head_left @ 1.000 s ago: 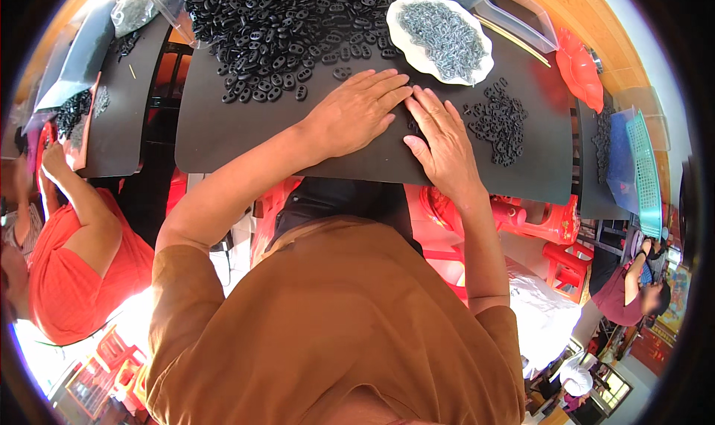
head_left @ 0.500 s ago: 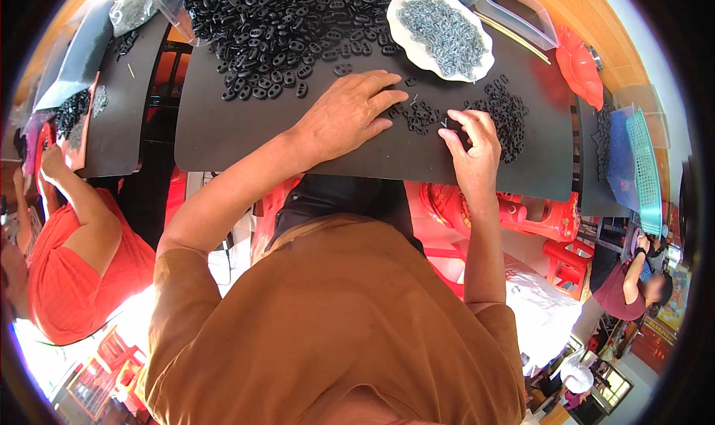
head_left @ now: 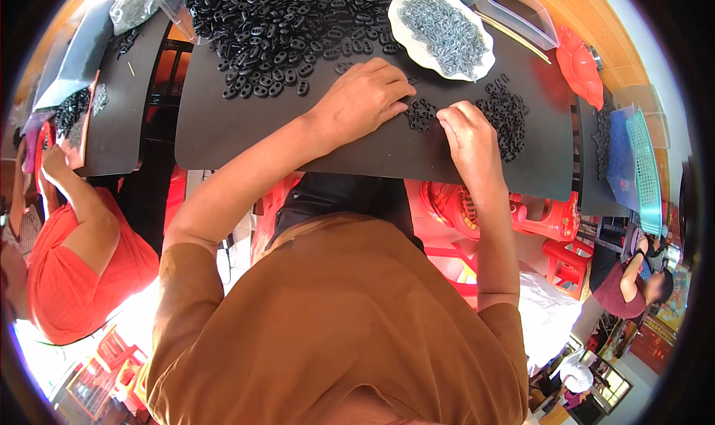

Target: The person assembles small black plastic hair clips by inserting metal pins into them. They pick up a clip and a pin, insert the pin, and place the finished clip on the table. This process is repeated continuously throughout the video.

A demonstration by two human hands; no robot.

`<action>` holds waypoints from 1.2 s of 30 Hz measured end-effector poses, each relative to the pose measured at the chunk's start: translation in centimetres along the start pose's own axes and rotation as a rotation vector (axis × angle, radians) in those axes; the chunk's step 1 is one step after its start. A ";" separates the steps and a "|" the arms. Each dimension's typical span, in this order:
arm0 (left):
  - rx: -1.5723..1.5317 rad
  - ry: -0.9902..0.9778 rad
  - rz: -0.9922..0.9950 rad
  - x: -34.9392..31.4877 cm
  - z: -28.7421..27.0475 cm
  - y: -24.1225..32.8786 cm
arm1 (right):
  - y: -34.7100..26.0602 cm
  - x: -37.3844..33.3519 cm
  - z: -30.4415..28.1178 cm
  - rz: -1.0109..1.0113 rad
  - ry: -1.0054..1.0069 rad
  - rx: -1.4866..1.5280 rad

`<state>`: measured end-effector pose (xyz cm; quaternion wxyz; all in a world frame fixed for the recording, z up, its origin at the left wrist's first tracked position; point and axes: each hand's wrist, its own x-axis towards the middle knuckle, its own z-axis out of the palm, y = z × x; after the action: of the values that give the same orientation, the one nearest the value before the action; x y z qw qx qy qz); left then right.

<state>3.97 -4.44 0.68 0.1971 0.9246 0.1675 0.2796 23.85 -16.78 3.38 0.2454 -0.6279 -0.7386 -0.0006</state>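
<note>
My left hand (head_left: pixel 363 99) is over the table with its fingers bent and drawn together. Thumb and fingertips nearly meet beside a small cluster of little black pieces (head_left: pixel 421 115); whatever they hold is hidden. On the cluster's other side, my right hand (head_left: pixel 471 136) makes a pinch with thumb and forefinger, its content too small to make out. A larger heap of the same little black pieces (head_left: pixel 508 121) lies right of that hand. Beyond the hands stands a white scalloped dish (head_left: pixel 400 32) full of small shiny metal pieces (head_left: pixel 445 38).
A big pile of black oval pieces with holes (head_left: pixel 275 30) covers the far left of the dark table (head_left: pixel 246 135). Clear plastic bins (head_left: pixel 525 27) and a red scalloped dish (head_left: pixel 579 68) are at the far right. Another person in red (head_left: pixel 89 261) sits to the left.
My left hand's spread fingers have drawn together, and the hand has shifted slightly right. My right thumb and forefinger have closed; the small shiny piece at their tips no longer shows.
</note>
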 end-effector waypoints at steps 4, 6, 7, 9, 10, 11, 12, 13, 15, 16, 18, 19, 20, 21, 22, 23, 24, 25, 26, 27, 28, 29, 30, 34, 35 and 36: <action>0.059 -0.037 0.000 2.0 0.0 0.8 | 0.8 0.6 -0.7 -0.031 -0.125 -0.059; 0.064 -0.082 -0.010 2.6 0.2 0.8 | 1.3 1.0 -0.8 -0.051 -0.146 -0.054; 0.065 -0.092 -0.013 2.8 0.4 0.7 | 1.4 1.3 -0.8 -0.057 -0.141 -0.024; 0.068 -0.114 -0.018 3.2 0.8 0.3 | 2.0 1.8 -0.9 -0.040 -0.139 0.090; 0.050 -0.134 -0.025 3.4 0.8 0.1 | 2.5 2.0 -1.0 -0.018 -0.143 0.174; 0.033 -0.154 -0.031 3.6 0.8 0.0 | 2.7 2.1 -1.2 0.006 -0.146 0.258; 0.016 -0.175 -0.039 3.8 0.7 0.0 | 2.5 2.5 -1.9 0.097 -0.115 0.360; 0.026 -0.193 -0.054 3.9 0.5 0.0 | 2.7 3.0 -2.3 0.124 -0.048 0.363; 0.048 -0.228 -0.081 4.1 0.3 0.1 | 3.4 4.6 -2.6 0.132 0.093 0.346; 0.068 -0.204 -0.035 4.1 0.4 0.1 | 4.4 5.6 -2.4 0.136 0.137 0.396; 0.111 -0.154 0.053 4.0 0.4 0.1 | 5.2 7.0 -2.3 0.140 0.172 0.377; 0.122 -0.179 0.054 4.1 0.3 0.3 | 5.4 7.4 -2.2 0.116 0.198 0.372; 0.134 -0.204 0.056 4.3 0.1 0.5 | 5.2 7.3 -2.4 0.132 0.205 0.319; 0.147 -0.227 0.051 4.4 -0.1 0.7 | 4.6 6.9 -2.8 0.144 0.207 0.269; 0.114 -0.226 0.023 4.3 -0.1 0.5 | 4.1 6.4 -3.0 0.153 0.206 0.223; 0.081 -0.225 -0.003 4.1 0.0 0.2 | 3.8 5.6 -3.1 0.163 0.166 0.232; 0.039 -0.225 -0.022 4.0 0.3 -0.1 | 3.7 4.3 -3.2 0.182 0.126 0.231; 0.053 -0.241 -0.021 4.1 0.2 -0.1 | 3.5 3.1 -3.5 0.200 0.087 0.234; 0.068 -0.257 -0.019 4.2 0.1 -0.1 | 3.2 2.1 -3.7 0.221 0.008 0.259; 0.083 -0.273 -0.015 4.3 0.0 0.0 | 2.9 1.1 -3.9 0.242 -0.069 0.282; 0.082 -0.266 -0.020 4.3 0.0 0.1 | 2.7 0.4 -3.8 0.247 -0.104 0.300; 0.082 -0.258 -0.026 4.3 0.1 0.2 | 2.1 -0.1 -3.9 0.274 -0.149 0.322; 0.082 -0.251 -0.026 4.4 0.2 0.4 | 1.8 -0.5 -3.7 0.283 -0.160 0.332; 0.206 -0.250 0.018 4.4 0.3 0.9 | 2.1 -1.2 -2.4 0.184 -0.169 0.256; 0.225 -0.233 0.034 4.2 0.8 0.8 | 2.2 -1.2 -2.2 0.149 -0.166 0.227; 0.244 -0.218 0.050 4.0 1.0 0.8 | 2.1 -1.2 -2.1 0.145 -0.159 0.229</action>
<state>7.89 -3.70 2.11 0.0932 0.9705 0.1547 0.1599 26.69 -18.09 4.16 0.2554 -0.6455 -0.7038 0.1510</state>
